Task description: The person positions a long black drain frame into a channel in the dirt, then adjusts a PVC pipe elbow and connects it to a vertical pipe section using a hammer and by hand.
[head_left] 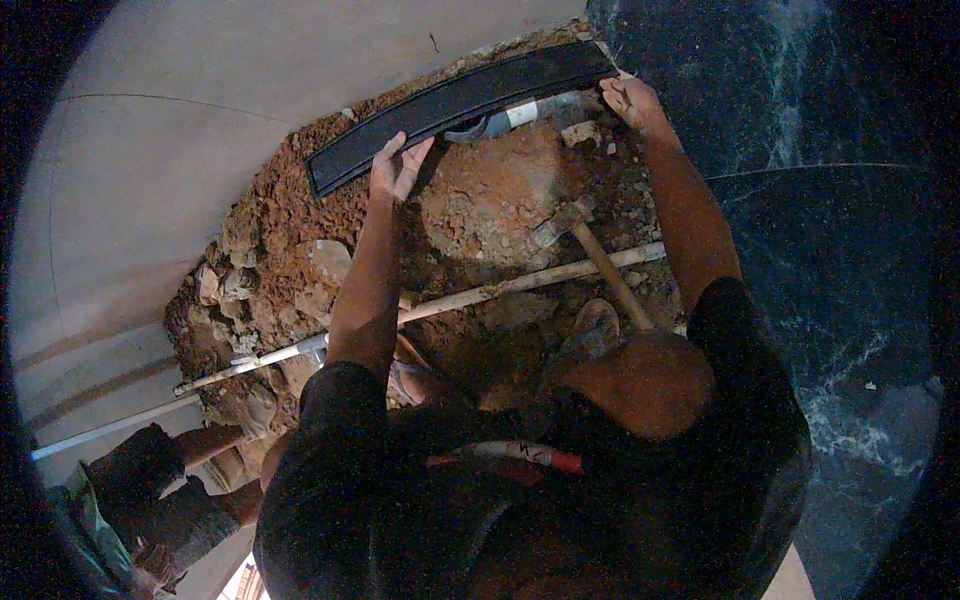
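A long black rectangular strip (470, 105) lies at a slant along the far edge of a dug patch of reddish soil and rubble (480, 190). My left hand (398, 165) grips its near edge left of the middle. My right hand (630, 105) has its fingers curled at the strip's right end. Just beneath the strip, between my hands, is a short pipe (520, 115) with white and grey sections. A hammer (610, 270) with a wooden handle rests head-away on the rubble below my right hand.
A long white pipe (500, 285) crosses the pit. Pale concrete (160, 150) is at left, dark veined stone flooring (840, 240) at right. Another person (130, 500) in dark shorts is at lower left. My knee and sandaled foot (600, 325) are in the pit.
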Available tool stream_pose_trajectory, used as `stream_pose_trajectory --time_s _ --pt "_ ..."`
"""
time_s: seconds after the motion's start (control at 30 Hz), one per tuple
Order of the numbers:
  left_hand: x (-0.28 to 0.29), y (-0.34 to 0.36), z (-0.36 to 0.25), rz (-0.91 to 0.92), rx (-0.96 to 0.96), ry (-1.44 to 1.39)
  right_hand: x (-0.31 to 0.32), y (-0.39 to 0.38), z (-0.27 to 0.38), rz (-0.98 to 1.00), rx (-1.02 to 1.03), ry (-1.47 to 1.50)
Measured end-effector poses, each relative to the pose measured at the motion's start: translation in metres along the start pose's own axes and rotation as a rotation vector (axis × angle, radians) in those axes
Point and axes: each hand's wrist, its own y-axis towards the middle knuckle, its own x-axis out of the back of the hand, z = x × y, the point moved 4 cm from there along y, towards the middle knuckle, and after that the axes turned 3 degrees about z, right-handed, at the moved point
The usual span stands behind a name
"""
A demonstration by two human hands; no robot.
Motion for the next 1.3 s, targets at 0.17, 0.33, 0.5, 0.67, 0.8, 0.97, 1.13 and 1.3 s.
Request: stream_pose_trajectory --time_s 0.17,0.33,0.5,0.67,0.8,0.97,1.13,1.3 --pt "0.001 0.009 0.003 0.072 0.094 -0.153 0.013 -0.008 0.005 -0.036 -0.182 0.086" --pt "0.001 -0.005 -0.010 0.101 0.023 -0.105 -0.008 0.012 0.078 -0.407 -0.886 0.837" --pt "-0.017 -0.008 0.007 0.033 0.030 -0.055 0.013 -0.006 0.035 -0.348 -0.886 0.844" --pt "0.000 -0.003 -0.002 0.036 0.057 -0.105 0.000 -0.001 0.041 -0.296 -0.600 0.652" --pt "0.009 0.001 -0.003 -0.037 0.153 -0.221 -0.001 0.005 0.041 -0.320 -0.815 0.861" --pt "-0.003 -0.001 0.001 0.030 0.157 -0.205 0.007 -0.001 0.035 -0.288 -0.820 0.871" --pt "-0.027 -0.029 -0.001 0.089 -0.131 0.175 -0.005 0.008 0.062 -0.326 -0.921 0.820" --pt "0.006 0.009 0.007 0.020 0.148 -0.192 0.016 -0.007 0.027 -0.157 -0.363 0.320"
